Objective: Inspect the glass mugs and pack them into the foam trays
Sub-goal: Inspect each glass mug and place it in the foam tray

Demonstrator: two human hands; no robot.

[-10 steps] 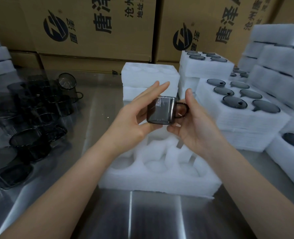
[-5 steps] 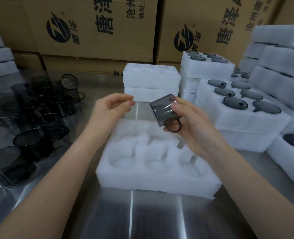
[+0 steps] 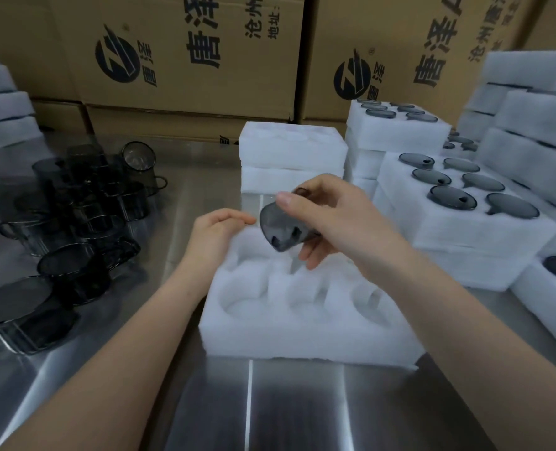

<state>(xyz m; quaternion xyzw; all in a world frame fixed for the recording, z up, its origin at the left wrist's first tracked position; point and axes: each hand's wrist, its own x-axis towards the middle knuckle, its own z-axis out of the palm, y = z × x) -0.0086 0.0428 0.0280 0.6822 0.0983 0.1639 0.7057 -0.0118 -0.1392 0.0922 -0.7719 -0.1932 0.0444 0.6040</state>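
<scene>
Right hand [image 3: 332,219] grasps one smoky mug [image 3: 280,229], thumb across the top and fingers curled underneath. The mug is in the air, tipped over, with one round end facing the camera and the dark handle loop poking up at 12 o'clock by the thumb base. It's blurred, so can't tell if that end is rim or base. The mug hangs above the 12 o'clock edge of the tray [image 3: 302,340], clear of the foam and not in any pocket. Left hand [image 3: 218,234] holds nothing, released, fingers loosely curled. It sits over the tray's 10 o'clock corner, fingertips [image 3: 245,219] just beside the mug on its 9 o'clock side; can't tell if they touch. The tray lies flat on the steel table [image 3: 270,405], pockets showing bare white foam. Spare trays [image 3: 293,148], two stacked, are at 12 o'clock behind the mug. Packed trays [image 3: 465,236] are at 2 o'clock, with six dark glass rounds seated in the top one. Rear stack [image 3: 397,131], at 1 o'clock, is also topped with dark rounds. Foam stacks [image 3: 537,125] run along the 3 o'clock side, with more at far 10 o'clock. Loose mugs [image 3: 84,206] crowd the table at 9 o'clock, some upright, some on their sides, well apart from the tray. Boxes [image 3: 188,60] with printed logos line the back at 12 o'clock.
</scene>
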